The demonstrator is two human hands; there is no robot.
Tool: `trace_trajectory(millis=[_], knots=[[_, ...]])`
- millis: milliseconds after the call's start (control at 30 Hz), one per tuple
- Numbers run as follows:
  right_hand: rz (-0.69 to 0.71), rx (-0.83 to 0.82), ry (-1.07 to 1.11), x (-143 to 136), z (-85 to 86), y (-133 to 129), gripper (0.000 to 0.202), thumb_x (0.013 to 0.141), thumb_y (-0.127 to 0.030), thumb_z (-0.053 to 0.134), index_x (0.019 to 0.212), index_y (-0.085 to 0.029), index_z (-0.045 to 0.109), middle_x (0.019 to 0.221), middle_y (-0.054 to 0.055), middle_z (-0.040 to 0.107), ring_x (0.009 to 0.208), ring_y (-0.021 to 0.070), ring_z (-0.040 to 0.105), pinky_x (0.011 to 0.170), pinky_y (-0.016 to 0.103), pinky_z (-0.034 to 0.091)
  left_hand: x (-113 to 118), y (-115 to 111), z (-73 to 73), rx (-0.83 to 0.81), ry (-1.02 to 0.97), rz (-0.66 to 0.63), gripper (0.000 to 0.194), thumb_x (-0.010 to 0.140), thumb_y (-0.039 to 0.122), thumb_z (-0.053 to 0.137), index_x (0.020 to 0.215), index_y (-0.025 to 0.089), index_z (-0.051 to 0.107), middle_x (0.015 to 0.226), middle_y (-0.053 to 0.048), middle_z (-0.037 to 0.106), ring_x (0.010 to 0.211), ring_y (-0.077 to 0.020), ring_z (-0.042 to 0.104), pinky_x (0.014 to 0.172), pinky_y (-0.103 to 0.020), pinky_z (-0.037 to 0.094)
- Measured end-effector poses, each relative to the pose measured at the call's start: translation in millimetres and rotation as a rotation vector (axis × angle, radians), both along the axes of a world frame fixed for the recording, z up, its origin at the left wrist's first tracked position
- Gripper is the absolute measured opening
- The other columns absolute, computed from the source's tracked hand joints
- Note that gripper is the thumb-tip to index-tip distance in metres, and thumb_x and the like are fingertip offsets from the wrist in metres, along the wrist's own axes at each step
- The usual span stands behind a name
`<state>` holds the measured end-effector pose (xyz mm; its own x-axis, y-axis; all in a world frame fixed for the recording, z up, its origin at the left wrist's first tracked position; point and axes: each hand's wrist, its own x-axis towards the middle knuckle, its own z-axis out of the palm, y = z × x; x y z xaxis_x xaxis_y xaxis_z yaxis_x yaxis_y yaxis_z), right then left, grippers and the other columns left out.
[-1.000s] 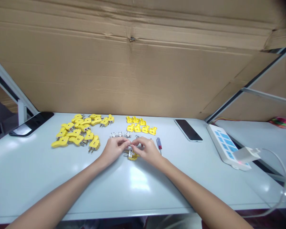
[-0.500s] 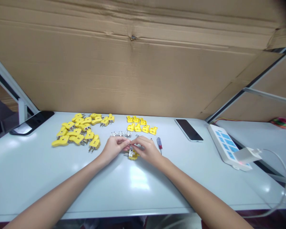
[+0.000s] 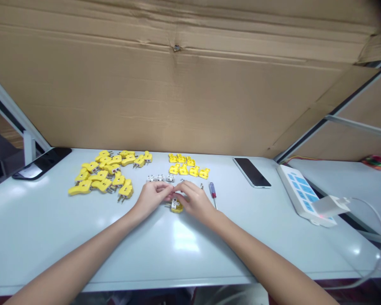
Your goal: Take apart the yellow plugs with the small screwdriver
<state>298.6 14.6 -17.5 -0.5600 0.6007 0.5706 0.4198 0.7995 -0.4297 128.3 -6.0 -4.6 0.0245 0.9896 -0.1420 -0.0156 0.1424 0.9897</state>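
Note:
My left hand and my right hand meet fingertip to fingertip, both pinched on something too small to make out. Just below the fingertips, a yellow plug half with a white insert and metal pins lies on the table, partly covered by my right hand. Beyond my left hand stand several white plug inserts. Several empty yellow shell halves lie behind my hands. To the right of my right hand are small metal parts and a screwdriver with a red and blue handle.
Many yellow plugs are heaped on the left of the table. A phone lies at the right, near a white power strip with a charger and cable. A black glossy object rests far left. Cardboard stands behind.
My right-hand fingers have shifted slightly and cover more of the yellow plug half's right side. My left hand stays nearly still.

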Motion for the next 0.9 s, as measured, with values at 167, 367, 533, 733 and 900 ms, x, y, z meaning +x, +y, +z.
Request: trace_trajectory(millis=[167,367,533,733,900], knots=[[-0.088,-0.020,0.002,-0.2,-2.8,1.4,0.006,0.089,-0.023,0.054,0.085,-0.021,0.057,0.080,0.006,0.065,0.072,0.0190,0.062,0.064,0.030,0.049,1.2,-0.2,0.8,-0.011,-0.019,0.008,0.019,0.068,0.030,0.075,0.075,0.012,0.073,0.070,-0.005,0.075,0.067,-0.0173,0.071,0.069,-0.026,0.058],[-0.007,-0.038,-0.006,-1.1,-2.6,1.3,0.013,0.093,-0.017,0.045,0.090,-0.021,0.058,0.084,0.006,0.065,0.078,0.0186,0.062,0.069,0.030,0.051,0.9,0.2,-1.0,-0.001,-0.037,0.012,0.026,0.066,0.035,0.079,0.075,0.012,0.072,0.071,-0.005,0.075,0.069,-0.0183,0.071,0.071,-0.028,0.059],[-0.109,-0.041,0.008,-1.9,-1.2,-0.6,0.004,0.088,-0.023,0.054,0.089,-0.021,0.057,0.083,0.006,0.065,0.077,0.0198,0.062,0.065,0.030,0.050,0.3,-0.1,-0.9,0.008,-0.027,0.012,0.025,0.067,0.034,0.078,0.077,0.012,0.072,0.070,-0.005,0.075,0.070,-0.0188,0.071,0.070,-0.028,0.059],[-0.108,-0.010,0.003,-1.8,-5.3,2.1,0.015,0.092,-0.023,0.048,0.080,-0.020,0.056,0.078,0.007,0.065,0.073,0.0192,0.061,0.067,0.031,0.049,1.3,-0.3,0.0,0.001,-0.024,0.015,0.024,0.067,0.034,0.077,0.075,0.012,0.072,0.072,-0.005,0.075,0.073,-0.0194,0.071,0.071,-0.028,0.058],[-0.058,-0.011,0.032,-2.8,-5.2,1.0,0.010,0.091,-0.019,0.048,0.087,-0.019,0.058,0.083,0.008,0.066,0.078,0.0199,0.062,0.068,0.031,0.050,1.4,0.1,1.0,-0.016,-0.041,0.030,0.024,0.066,0.034,0.078,0.075,0.012,0.072,0.067,-0.003,0.073,0.067,-0.0170,0.070,0.070,-0.027,0.058]])
